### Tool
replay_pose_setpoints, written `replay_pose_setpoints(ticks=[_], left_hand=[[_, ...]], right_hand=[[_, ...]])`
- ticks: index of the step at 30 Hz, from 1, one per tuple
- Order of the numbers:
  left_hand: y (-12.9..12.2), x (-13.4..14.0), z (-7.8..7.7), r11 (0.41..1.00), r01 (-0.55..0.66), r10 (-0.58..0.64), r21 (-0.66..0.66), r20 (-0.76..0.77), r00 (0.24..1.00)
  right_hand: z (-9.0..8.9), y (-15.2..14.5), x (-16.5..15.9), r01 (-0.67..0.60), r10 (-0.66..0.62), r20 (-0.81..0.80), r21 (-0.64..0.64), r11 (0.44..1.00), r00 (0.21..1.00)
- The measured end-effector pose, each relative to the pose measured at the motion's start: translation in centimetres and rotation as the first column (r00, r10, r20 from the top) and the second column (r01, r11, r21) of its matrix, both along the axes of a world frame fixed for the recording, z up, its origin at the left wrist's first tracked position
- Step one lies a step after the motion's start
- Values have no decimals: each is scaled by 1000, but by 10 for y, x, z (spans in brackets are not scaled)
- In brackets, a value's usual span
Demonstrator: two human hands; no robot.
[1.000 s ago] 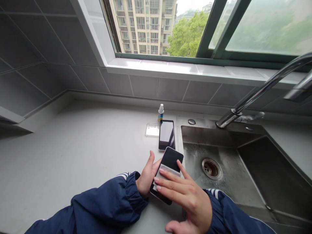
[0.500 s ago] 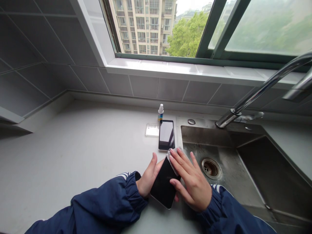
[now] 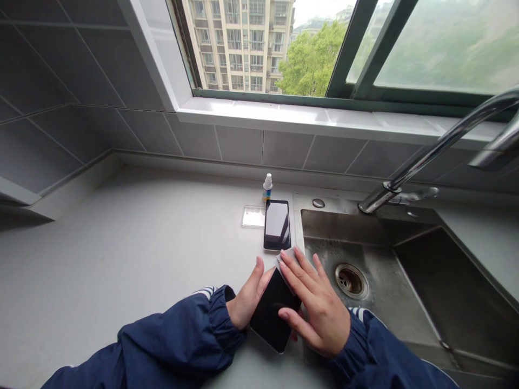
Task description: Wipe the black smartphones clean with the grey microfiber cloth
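Note:
My left hand holds a black-screened phone from beneath, its thumb raised along the left edge and fingertips showing at the right edge. The phone lies tilted in the palm, screen up. On its upper end my right hand presses a light grey cloth with a zigzag edge, the fingers laid over it and mostly hiding it. Just beyond the hands, a second phone rests on the counter beside a clear phone case. A small white spray bottle stands upright behind them.
A white counter stretches to the left. On the right is a steel sink with an open drain and a chrome faucet leaning over it. A tiled wall and window sill run along the back.
My right hand has shifted slightly left and down with the cloth over the phone's upper end. The held phone's lower end sits a little lower. The things on the counter have stayed put.

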State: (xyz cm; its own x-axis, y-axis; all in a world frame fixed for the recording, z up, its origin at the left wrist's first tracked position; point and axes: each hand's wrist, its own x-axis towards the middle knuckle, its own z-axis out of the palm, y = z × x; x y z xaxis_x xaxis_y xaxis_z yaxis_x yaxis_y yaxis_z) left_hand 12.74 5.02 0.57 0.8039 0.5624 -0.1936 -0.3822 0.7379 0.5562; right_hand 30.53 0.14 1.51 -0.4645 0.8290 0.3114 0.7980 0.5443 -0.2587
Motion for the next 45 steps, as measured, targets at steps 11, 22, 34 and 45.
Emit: replay_pose_setpoints(ticks=[11, 22, 34, 45], left_hand=[[9, -1, -5, 969, 27, -10, -245, 69, 998], [9, -2, -1, 963, -55, 19, -262, -139, 990], [8, -5, -2, 956, -22, 15, -293, -29, 999], [8, -6, -1, 928, -7, -8, -371, -40, 999]], right_hand=[[7, -11, -16, -176, 175, -10, -10, 984, 984], [10, -14, -17, -302, 301, -111, 2, 953, 947], [-3, -18, -25, -467, 473, -92, 77, 881, 876], [8, -15, -26, -446, 449, -129, 52, 894, 884]])
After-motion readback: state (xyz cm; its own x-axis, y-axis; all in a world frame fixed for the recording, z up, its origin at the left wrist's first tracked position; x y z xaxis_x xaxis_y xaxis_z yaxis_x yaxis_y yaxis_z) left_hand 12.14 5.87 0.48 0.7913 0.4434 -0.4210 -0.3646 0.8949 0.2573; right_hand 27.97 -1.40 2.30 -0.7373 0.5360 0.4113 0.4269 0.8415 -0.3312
